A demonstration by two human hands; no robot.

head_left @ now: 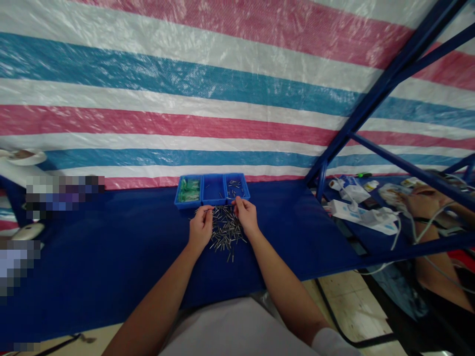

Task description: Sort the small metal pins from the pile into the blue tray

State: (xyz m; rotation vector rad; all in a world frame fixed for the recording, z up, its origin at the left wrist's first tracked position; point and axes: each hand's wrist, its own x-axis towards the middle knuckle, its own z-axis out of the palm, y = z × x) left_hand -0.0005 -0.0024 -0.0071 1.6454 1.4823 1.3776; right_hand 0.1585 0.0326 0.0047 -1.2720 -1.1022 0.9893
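A loose pile of thin metal rods (225,232) lies on the blue table between my hands. At its left edge, my left hand (200,228) is closed in a pinch, and what looks like a thin metal rod shows at the fingertips. My right hand (246,215) pinches at the pile's upper right, just in front of the right blue bin (245,185); whatever is in its fingers is too small to make out. Several rods lie in that bin. A few more are in the middle blue bin (213,185). Green pieces (190,189) fill much of the left blue bin (178,192).
Behind the bins hangs a striped plastic sheet (222,131). A blue metal frame (336,141) rises at the right. Beyond it are a white power strip (361,217), cables and another person's arm (426,237). White equipment (22,165) stands at the far left.
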